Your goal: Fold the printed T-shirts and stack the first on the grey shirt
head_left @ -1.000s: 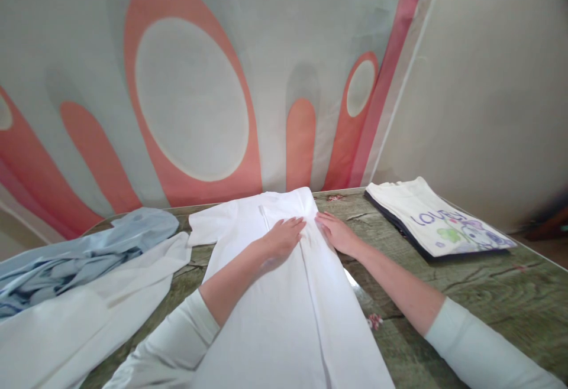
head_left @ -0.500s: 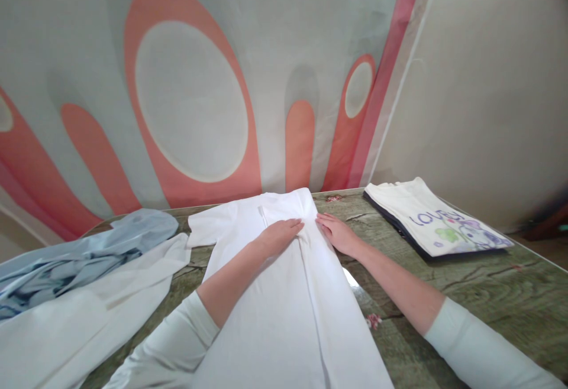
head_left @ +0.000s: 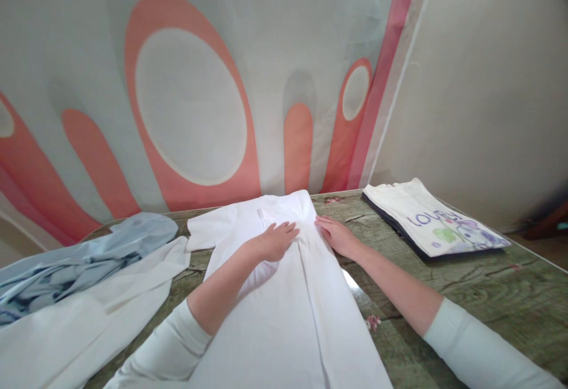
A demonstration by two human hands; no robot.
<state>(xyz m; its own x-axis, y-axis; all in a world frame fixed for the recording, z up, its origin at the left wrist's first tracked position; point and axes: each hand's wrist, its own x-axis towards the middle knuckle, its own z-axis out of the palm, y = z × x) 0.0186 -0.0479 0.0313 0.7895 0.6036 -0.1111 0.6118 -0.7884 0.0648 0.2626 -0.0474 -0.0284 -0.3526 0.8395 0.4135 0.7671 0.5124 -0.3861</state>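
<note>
A white short-sleeved T-shirt point(head_left: 275, 330) lies spread over the table, one sleeve stretched out to the left and its right side folded inward as a long strip. My left hand point(head_left: 276, 241) rests on the upper part of the shirt, palm down with fingers apart, holding nothing. At the shirt's right folded edge, my right hand point(head_left: 338, 236) touches the cloth with its fingertips; its fingers are extended and lie close together. Small wrinkles show in the cloth between the two hands.
On the right lies a folded stack with a cream printed shirt point(head_left: 444, 217) on top and dark cloth beneath. Crumpled light-blue clothing point(head_left: 89, 259) and a white garment point(head_left: 89, 330) lie on the left. Behind the wood-patterned table point(head_left: 479, 300) stands a printed wall point(head_left: 275, 52).
My left hand has shifted slightly left and its fingers have spread and lifted a little. My right hand stays at the folded edge.
</note>
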